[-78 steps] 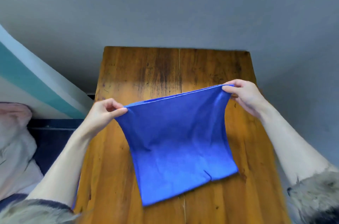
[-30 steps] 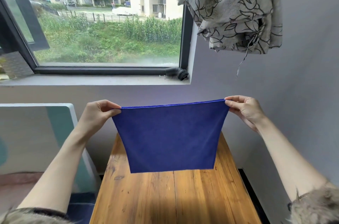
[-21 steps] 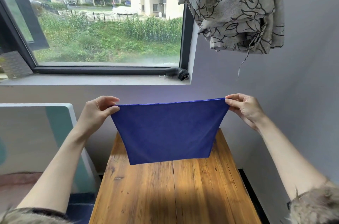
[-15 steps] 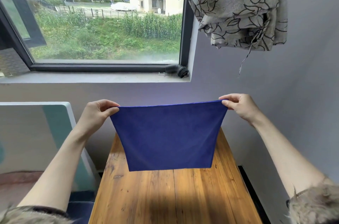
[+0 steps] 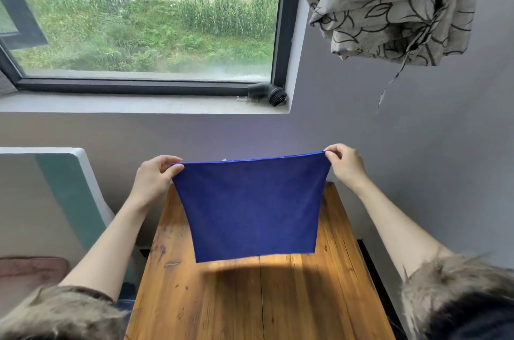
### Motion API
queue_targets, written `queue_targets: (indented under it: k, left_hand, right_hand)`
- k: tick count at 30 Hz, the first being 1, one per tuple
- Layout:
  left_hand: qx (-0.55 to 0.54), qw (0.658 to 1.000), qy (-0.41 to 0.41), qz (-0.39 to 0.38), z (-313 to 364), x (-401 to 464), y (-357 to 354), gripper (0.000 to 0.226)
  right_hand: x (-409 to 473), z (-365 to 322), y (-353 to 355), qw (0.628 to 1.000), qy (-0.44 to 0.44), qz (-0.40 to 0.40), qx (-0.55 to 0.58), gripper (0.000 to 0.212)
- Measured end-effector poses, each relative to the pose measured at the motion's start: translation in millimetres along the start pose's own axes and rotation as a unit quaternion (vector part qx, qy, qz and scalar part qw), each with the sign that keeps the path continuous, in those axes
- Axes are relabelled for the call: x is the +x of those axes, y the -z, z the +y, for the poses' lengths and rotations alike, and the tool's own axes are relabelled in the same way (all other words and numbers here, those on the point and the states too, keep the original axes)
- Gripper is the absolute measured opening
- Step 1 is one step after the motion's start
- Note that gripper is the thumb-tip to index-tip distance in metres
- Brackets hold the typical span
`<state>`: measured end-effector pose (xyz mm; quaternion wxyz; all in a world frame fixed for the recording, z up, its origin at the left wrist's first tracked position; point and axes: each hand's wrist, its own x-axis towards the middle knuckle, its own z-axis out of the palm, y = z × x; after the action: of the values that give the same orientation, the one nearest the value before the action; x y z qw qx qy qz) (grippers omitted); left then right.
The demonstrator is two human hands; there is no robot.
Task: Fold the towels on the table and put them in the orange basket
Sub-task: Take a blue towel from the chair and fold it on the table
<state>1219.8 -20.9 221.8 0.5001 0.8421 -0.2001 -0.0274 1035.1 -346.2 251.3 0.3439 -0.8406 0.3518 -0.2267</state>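
Towel of deep blue soft cloth (image 5: 251, 208) hangs in the air above the far half of the long wooden plank table (image 5: 258, 300), stretched flat between two hands and clear of the boards. The left hand (image 5: 154, 178) pinches its upper corner at 9 o'clock, thumb and fingers curled onto the hem; the right hand (image 5: 345, 165) pinches the other upper corner at 3 o'clock the same way. A doubled top edge suggests that one fold is probably already in, though the layers cannot be counted. By my judgement the task is at an early-to-middle stage for this piece: more folding is likely needed, and then the placing. No orange basket shows anywhere in view, nor any other towel, so how many remain cannot be told. At 1 o'clock, a grey leaf-patterned curtain (image 5: 389, 2) hangs bunched beside the window (image 5: 144, 19).
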Motion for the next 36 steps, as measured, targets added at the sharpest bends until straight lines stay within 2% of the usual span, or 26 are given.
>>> queue_targets:
  k: [2, 7, 11, 15, 18, 21, 24, 26, 29, 36]
  left_hand:
    - [-0.013, 1.000, -0.019, 0.005, 6.4, 8.2, 3.1, 0.007]
    - [-0.037, 0.998, -0.045, 0.014, 19.7, 7.9, 15.2, 0.021]
    - [-0.020, 0.999, -0.016, -0.041, 4.1, -19.7, 16.3, 0.018]
    - [0.037, 0.989, 0.046, -0.136, -41.5, -69.5, 5.6, 0.014]
    - [0.085, 0.960, 0.116, -0.241, -75.9, -109.3, -7.6, 0.012]
    - [0.147, 0.914, 0.166, -0.339, -102.0, -144.3, -19.0, 0.012]
    - [0.158, 0.885, 0.212, -0.383, -117.1, -173.1, -27.3, 0.010]
    - [0.148, 0.870, 0.248, -0.400, -124.4, -186.9, -29.0, 0.009]
    - [0.126, 0.871, 0.280, -0.384, -132.6, -196.0, -29.0, 0.008]
    - [0.068, 0.924, 0.283, -0.247, -137.1, -175.4, -42.0, 0.008]
  right_hand:
    - [8.2, -6.1, 2.5, 1.000, 0.017, 0.018, 0.015, 0.019]
    - [7.0, -10.3, 14.1, 0.997, 0.068, 0.032, 0.023, 0.018]
    - [-19.9, 9.3, 14.1, 0.997, 0.079, -0.004, 0.006, 0.016]
    - [-65.4, 57.8, -3.3, 0.993, 0.038, -0.103, -0.031, 0.013]
    - [-101.6, 97.5, -19.1, 0.976, -0.017, -0.205, -0.067, 0.019]
    - [-133.2, 126.1, -30.4, 0.943, -0.085, -0.308, -0.097, 0.026]
    - [-157.9, 145.4, -37.9, 0.895, -0.152, -0.398, -0.133, 0.020]
    - [-170.5, 154.1, -41.0, 0.876, -0.187, -0.421, -0.140, 0.018]
    - [-179.1, 166.3, -47.6, 0.890, -0.200, -0.389, -0.124, 0.019]
    - [-161.7, 172.9, -75.5, 0.935, -0.199, -0.281, -0.081, 0.015]
